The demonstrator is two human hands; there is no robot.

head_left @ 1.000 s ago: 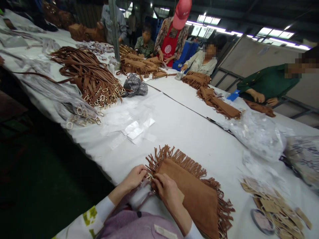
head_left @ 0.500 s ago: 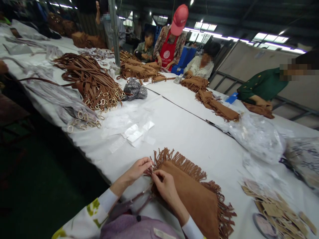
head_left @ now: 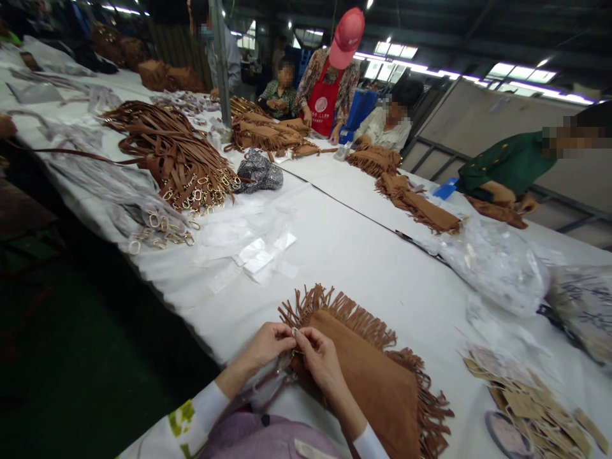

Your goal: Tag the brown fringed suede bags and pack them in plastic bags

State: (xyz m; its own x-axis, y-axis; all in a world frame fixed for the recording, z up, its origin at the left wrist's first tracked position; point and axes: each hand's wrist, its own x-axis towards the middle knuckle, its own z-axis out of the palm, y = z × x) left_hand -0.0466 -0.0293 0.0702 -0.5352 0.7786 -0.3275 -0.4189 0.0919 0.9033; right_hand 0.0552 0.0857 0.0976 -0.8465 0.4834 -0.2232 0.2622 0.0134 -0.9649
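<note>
A brown suede fringed bag (head_left: 373,376) lies flat on the white table (head_left: 363,261) in front of me. My left hand (head_left: 268,344) and my right hand (head_left: 320,360) meet at the bag's near left corner. Both are closed in a pinch on a small metal ring or clasp (head_left: 295,333) at that corner. A thin strap (head_left: 268,382) hangs from there down toward my lap.
A heap of brown straps with gold buckles (head_left: 176,159) lies at the left, small clear packets (head_left: 253,252) nearer. Paper tags (head_left: 530,401) lie at the right, plastic bags (head_left: 492,255) beyond. Several people work at the far side with more fringed bags (head_left: 415,204).
My hands lifted slightly from the bag's corner half a second ago, then came back down together on it. The bag has stayed in place.
</note>
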